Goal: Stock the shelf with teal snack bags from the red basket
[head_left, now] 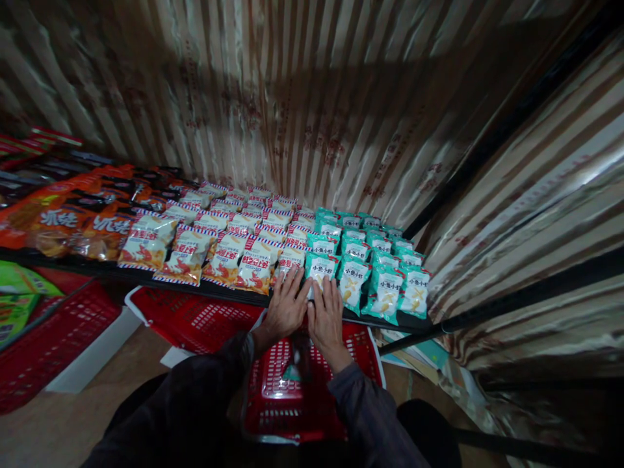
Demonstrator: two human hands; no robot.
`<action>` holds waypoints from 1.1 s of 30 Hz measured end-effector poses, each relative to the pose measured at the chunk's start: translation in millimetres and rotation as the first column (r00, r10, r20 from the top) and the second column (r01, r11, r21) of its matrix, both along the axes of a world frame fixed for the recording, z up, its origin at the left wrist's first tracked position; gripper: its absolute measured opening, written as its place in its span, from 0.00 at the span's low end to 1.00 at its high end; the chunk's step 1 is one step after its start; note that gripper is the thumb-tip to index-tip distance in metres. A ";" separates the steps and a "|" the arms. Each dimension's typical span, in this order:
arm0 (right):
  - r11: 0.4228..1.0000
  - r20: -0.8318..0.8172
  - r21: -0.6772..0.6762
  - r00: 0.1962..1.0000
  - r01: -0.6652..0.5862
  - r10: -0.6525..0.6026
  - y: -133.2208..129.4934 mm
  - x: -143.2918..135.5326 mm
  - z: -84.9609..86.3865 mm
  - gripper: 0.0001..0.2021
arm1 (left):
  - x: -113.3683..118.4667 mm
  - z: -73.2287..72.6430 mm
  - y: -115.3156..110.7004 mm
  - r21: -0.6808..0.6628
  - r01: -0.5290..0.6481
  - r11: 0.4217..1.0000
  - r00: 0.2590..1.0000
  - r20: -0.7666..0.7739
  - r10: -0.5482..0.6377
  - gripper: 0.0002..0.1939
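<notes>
My left hand (287, 307) lies with its fingers spread against the front of a white and orange snack bag (291, 258), near the shelf's front edge. Right beside it, my right hand (326, 315) touches the lower part of a teal and white bag (322, 265) with stretched fingers. Neither hand is closed round a bag. Teal bags (387, 289) stand in rows to the right of my hands. White bags with striped edges (256, 263) fill the rows to the left.
Orange bags (63, 221) stand farther left on the black shelf (229, 292). Red baskets (292, 403) (195, 318) sit below the shelf edge. A striped curtain (292, 97) hangs behind, and black poles (526, 296) cross at the right.
</notes>
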State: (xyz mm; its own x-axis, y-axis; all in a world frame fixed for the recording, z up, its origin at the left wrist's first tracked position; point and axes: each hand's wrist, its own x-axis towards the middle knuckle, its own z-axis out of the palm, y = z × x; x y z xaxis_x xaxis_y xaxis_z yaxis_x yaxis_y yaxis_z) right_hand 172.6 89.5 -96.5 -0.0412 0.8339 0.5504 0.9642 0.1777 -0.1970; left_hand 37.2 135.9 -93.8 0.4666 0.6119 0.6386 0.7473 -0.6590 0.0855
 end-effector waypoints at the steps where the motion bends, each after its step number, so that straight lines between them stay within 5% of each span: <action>1: 1.000 -0.002 0.010 1.000 -0.008 0.008 -1.1 1.2 0.6 0.27 | 0.3 -0.3 0.1 0.006 0.000 1.000 1.000 -0.004 0.000 0.26; 9: 0.986 -0.058 0.147 0.996 0.073 -0.065 -12.0 36.9 3.8 0.31 | 2.8 -0.7 -1.1 0.035 -0.012 0.999 1.000 -0.010 0.013 0.26; 15: 0.994 -0.212 0.058 0.974 0.092 -0.078 -6.3 65.8 -2.6 0.28 | 10.5 6.1 -13.4 0.034 0.006 0.999 0.999 -0.041 -0.004 0.27; 27: 0.996 -0.328 0.077 0.945 0.037 -0.009 23.8 72.3 6.5 0.27 | 30.1 16.1 1.0 0.074 -0.002 0.997 0.999 -0.052 0.006 0.30; 33: 0.997 -0.286 0.077 0.958 0.010 0.013 24.3 76.0 2.2 0.26 | 35.4 9.4 0.6 0.097 -0.024 0.995 0.999 -0.043 0.029 0.29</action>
State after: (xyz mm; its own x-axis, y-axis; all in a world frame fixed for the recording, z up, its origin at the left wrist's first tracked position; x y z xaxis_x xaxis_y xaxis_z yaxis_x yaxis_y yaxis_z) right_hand 248.5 113.8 -94.3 0.1261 0.7884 0.6021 0.8691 0.2048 -0.4502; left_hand 72.5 136.4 -84.4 0.4801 0.5609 0.6745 0.7662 -0.6426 -0.0110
